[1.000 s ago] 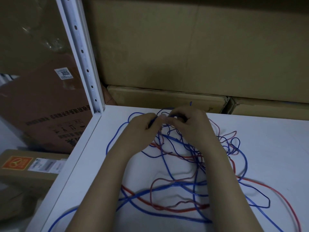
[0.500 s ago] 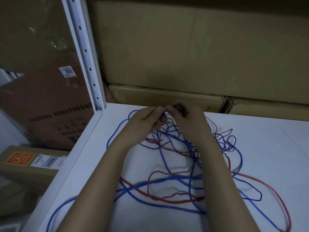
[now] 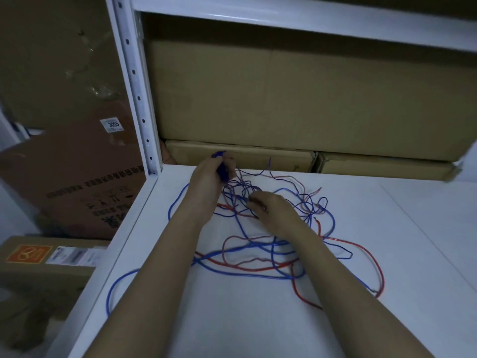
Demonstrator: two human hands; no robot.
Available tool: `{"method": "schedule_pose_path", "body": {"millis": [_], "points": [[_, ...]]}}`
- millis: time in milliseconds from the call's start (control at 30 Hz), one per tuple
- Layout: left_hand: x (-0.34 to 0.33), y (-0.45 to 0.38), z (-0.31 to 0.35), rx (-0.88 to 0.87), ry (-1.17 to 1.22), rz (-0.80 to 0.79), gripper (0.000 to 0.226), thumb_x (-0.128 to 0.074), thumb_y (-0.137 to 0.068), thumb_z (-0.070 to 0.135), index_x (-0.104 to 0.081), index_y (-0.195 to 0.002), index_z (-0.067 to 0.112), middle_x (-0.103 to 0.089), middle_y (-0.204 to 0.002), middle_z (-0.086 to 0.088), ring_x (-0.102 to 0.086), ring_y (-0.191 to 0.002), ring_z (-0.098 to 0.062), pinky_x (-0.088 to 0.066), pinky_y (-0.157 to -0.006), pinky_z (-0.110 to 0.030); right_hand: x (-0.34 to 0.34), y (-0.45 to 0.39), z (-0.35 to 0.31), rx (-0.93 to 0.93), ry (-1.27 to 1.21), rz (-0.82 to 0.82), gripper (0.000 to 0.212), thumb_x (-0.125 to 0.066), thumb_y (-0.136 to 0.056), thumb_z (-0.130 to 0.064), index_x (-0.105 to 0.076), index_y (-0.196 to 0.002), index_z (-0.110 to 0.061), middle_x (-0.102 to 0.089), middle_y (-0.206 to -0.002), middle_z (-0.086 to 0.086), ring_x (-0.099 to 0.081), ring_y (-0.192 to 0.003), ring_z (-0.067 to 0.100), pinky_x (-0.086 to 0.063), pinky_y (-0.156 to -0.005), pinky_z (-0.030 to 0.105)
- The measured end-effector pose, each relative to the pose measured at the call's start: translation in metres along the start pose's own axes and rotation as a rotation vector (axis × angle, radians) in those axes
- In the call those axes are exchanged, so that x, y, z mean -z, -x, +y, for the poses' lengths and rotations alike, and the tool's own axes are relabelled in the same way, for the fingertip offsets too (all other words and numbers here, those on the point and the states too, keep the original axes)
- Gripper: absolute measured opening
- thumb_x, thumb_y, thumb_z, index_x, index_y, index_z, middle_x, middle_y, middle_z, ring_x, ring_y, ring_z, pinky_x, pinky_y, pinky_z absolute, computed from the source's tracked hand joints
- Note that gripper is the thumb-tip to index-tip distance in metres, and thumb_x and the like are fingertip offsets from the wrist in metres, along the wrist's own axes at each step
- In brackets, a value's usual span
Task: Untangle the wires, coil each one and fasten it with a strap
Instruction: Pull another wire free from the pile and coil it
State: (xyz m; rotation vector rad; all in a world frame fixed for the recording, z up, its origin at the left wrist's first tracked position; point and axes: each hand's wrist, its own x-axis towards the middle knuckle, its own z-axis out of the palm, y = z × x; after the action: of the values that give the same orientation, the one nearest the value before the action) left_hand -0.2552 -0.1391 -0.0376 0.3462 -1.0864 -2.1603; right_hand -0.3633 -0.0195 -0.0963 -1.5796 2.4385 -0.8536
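Wires (image 3: 258, 254) in blue and red lie in one loose tangle on the white shelf (image 3: 387, 254), spread from its left edge to past the middle. They are thin and glossy, some bright blue, some bright red, a few a duller pinkish red, and they cross over and under each other in wide loops at the near side and in a tighter knot at the far side.

At the far left one blue wire (image 3: 144, 273) swings out in a long arc toward the shelf edge. Left of the shelf stand brown boxes (image 3: 77, 189), one with a white sticker, and the white post (image 3: 136, 86) of the rack rises at the shelf's far-left corner.

The left hand (image 3: 209, 177) is raised above the far end of the tangle, its fingers curled round a bunch of blue wire (the bunch shows dark blue between thumb and fingers), with thin strands running down from it into the knot. Just right of it and lower, the right hand (image 3: 271, 210) rests on the knot with its fingers bent down among the strands; whether it pinches one I cannot tell.

Further right a red wire (image 3: 377, 259) curves out in a big loop over the shelf. Behind the shelf lie more cardboard cartons (image 3: 309, 99).
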Motion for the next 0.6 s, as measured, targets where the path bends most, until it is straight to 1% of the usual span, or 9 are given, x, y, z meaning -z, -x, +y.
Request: {"method": "schedule_pose_path", "body": {"millis": [67, 133, 200, 267, 333, 367, 433, 500, 600], "points": [[-0.004, 0.004, 0.000, -0.059, -0.106, 0.052, 0.026, -0.035, -0.102, 0.004, -0.055, -0.085, 0.010, -0.062, -0.053, 0.011, -0.058, -0.050, -0.001, -0.049, -0.062, -0.019, -0.001, 0.013, -0.008, 0.142, 0.149, 0.023, 0.021, -0.048, -0.100, -0.021, -0.063, -0.102, -0.006, -0.061, -0.094, 0.012, -0.054, -0.086, 0.026, -0.040, -0.071, 0.034], [-0.004, 0.009, -0.001, -0.135, -0.321, 0.065, 0.028, -0.037, -0.103, 0.009, -0.055, -0.083, 0.015, -0.065, -0.058, 0.014, -0.060, -0.057, 0.002, -0.048, -0.074, -0.021, 0.001, 0.024, -0.018, 0.307, 0.286, 0.050, 0.021, -0.051, -0.097, -0.015, -0.066, -0.101, 0.000, -0.063, -0.090, 0.018, -0.056, -0.085, 0.034, -0.043, -0.075, 0.039], [-0.002, 0.014, -0.002, -0.202, -0.545, 0.073, 0.031, -0.033, -0.105, 0.012, -0.056, -0.084, 0.014, -0.066, -0.074, 0.008, -0.059, -0.067, 0.001, -0.046, -0.080, -0.019, 0.006, 0.032, -0.029, 0.415, 0.393, 0.075, 0.022, -0.052, -0.095, -0.013, -0.069, -0.101, 0.000, -0.066, -0.086, 0.018, -0.060, -0.083, 0.035, -0.045, -0.081, 0.040], [0.001, 0.018, -0.001, -0.248, -0.720, 0.053, 0.028, -0.029, -0.104, 0.010, -0.055, -0.096, 0.003, -0.064, -0.092, -0.004, -0.058, -0.076, -0.002, -0.046, -0.083, -0.017, 0.013, 0.038, -0.041, 0.456, 0.427, 0.088, 0.021, -0.051, -0.096, -0.013, -0.069, -0.103, -0.002, -0.068, -0.087, 0.015, -0.060, -0.085, 0.033, -0.040, -0.091, 0.040], [0.002, 0.022, 0.002, -0.262, -0.876, 0.018, 0.025, -0.029, -0.104, 0.011, -0.052, -0.102, 0.000, -0.062, -0.099, -0.010, -0.057, -0.085, -0.012, -0.045, -0.091, -0.025, 0.025, 0.042, -0.049, 0.461, 0.380, 0.132, 0.020, -0.051, -0.097, -0.012, -0.068, -0.098, -0.002, -0.069, -0.085, 0.014, -0.059, -0.080, 0.034, -0.038, -0.095, 0.040], [0.002, 0.026, 0.005, -0.263, -0.964, -0.003, 0.026, -0.030, -0.104, 0.013, -0.052, -0.102, 0.001, -0.062, -0.098, -0.008, -0.057, -0.089, -0.015, -0.044, -0.094, -0.032, 0.032, 0.045, -0.053, 0.446, 0.345, 0.164, 0.020, -0.050, -0.097, -0.012, -0.068, -0.096, -0.002, -0.069, -0.085, 0.013, -0.059, -0.080, 0.034, -0.038, -0.095, 0.037], [0.000, 0.031, 0.010, -0.253, -1.125, -0.076, 0.031, -0.030, -0.105, 0.024, -0.052, -0.101, 0.003, -0.061, -0.091, 0.001, -0.057, -0.090, -0.017, -0.044, -0.091, -0.036, 0.045, 0.048, -0.057, 0.398, 0.240, 0.232, 0.020, -0.050, -0.098, -0.013, -0.066, -0.097, -0.002, -0.067, -0.089, 0.012, -0.058, -0.083, 0.031, -0.040, -0.083, 0.032], [-0.004, 0.039, 0.017, -0.243, -1.257, -0.142, 0.040, -0.029, -0.103, 0.043, -0.050, -0.095, 0.009, -0.057, -0.083, 0.005, -0.056, -0.083, -0.014, -0.043, -0.076, -0.034, 0.057, 0.049, -0.060, 0.367, 0.127, 0.291, 0.019, -0.051, -0.098, -0.015, -0.066, -0.100, -0.003, -0.063, -0.087, 0.008, -0.057, -0.082, 0.026, -0.040, -0.071, 0.033], [-0.014, 0.049, 0.029, -0.239, -1.342, -0.223, 0.055, -0.023, -0.097, 0.060, -0.047, -0.074, 0.018, -0.056, -0.070, 0.003, -0.052, -0.064, -0.008, -0.036, -0.064, -0.030, 0.074, 0.042, -0.062, 0.324, 0.059, 0.364, 0.017, -0.058, -0.095, -0.021, -0.069, -0.097, -0.009, -0.054, -0.078, -0.003, -0.054, -0.077, 0.019, -0.039, -0.066, 0.032]]}}
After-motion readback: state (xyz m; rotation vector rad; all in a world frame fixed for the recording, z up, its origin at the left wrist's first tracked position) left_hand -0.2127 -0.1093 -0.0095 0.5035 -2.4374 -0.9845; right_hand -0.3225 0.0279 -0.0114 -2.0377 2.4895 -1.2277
